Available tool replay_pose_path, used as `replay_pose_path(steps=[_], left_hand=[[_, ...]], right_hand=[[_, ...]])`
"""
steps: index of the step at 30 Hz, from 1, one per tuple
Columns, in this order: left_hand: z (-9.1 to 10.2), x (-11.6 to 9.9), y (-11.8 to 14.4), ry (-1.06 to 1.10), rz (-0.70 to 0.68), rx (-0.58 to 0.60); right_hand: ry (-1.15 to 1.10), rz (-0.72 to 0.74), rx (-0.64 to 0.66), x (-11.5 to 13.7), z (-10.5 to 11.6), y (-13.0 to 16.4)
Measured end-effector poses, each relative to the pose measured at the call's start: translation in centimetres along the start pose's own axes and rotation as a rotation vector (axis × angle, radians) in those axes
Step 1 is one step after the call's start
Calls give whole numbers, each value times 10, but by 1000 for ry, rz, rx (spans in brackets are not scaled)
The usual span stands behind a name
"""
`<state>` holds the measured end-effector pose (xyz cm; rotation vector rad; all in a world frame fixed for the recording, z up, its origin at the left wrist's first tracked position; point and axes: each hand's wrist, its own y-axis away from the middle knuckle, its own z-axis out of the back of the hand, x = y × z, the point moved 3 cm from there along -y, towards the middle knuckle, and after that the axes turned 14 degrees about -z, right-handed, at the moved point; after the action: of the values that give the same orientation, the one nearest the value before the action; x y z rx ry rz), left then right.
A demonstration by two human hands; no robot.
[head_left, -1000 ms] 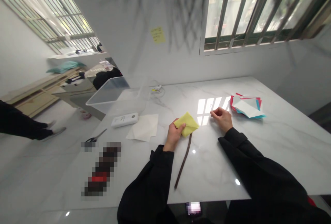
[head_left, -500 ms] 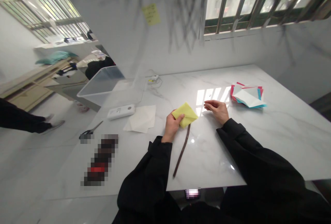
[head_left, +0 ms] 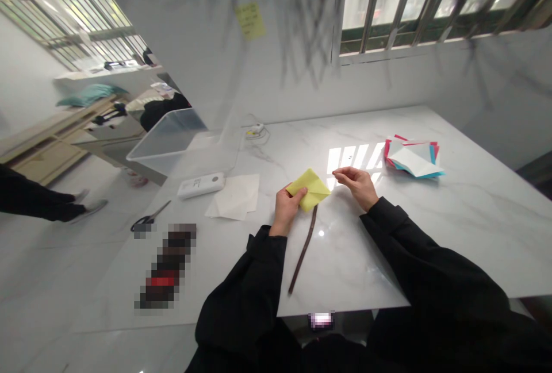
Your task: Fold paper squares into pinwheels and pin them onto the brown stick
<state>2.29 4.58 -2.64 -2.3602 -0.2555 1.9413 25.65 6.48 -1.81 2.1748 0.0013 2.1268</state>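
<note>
Right now the left hand [head_left: 286,207] pinches the near-left corner of a folded yellow paper square [head_left: 309,187], thumb on top and fingers curled beneath, holding it just above the white marble-patterned bench [head_left: 452,235]. That paper sits near the middle of the bench, a little toward the person. The right hand [head_left: 357,185] rests just to the right of the yellow paper, its fingers curled loosely together and the fingertips [head_left: 338,173] close to the paper's right corner; whether they touch it I cannot tell. Both arms wear black sleeves.

A thin dark brown strip [head_left: 303,249] lies on the bench, running from under the yellow paper toward the near edge. To the left of the left hand lies a sheet of white paper [head_left: 235,197], and just beyond it a white rectangular device [head_left: 200,184]. Farther left, black-handled scissors [head_left: 149,219] lie on the bench, with a clear plastic bin [head_left: 175,142] behind them. Well apart to the right sits a stack of coloured paper sheets [head_left: 413,158] in red, blue and white. A small white cabled object [head_left: 255,130] lies near the far wall, where a yellow sticky note [head_left: 250,20] hangs. At far left, another person's dark-trousered legs [head_left: 38,200] cross the floor.
</note>
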Motion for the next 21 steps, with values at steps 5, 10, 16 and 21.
replay_pose_path(steps=[5, 10, 16, 21], left_hand=[[0, 1, 0, -42, -19, 2], [-3, -4, 2, -82, -49, 47], [-7, -12, 4, -132, -85, 90], [-9, -14, 6, -160, -107, 121]], right_hand=[[114, 147, 109, 10, -14, 13], [279, 285, 179, 12, -30, 27], [285, 253, 149, -5, -37, 26], [259, 221, 151, -16, -40, 21]])
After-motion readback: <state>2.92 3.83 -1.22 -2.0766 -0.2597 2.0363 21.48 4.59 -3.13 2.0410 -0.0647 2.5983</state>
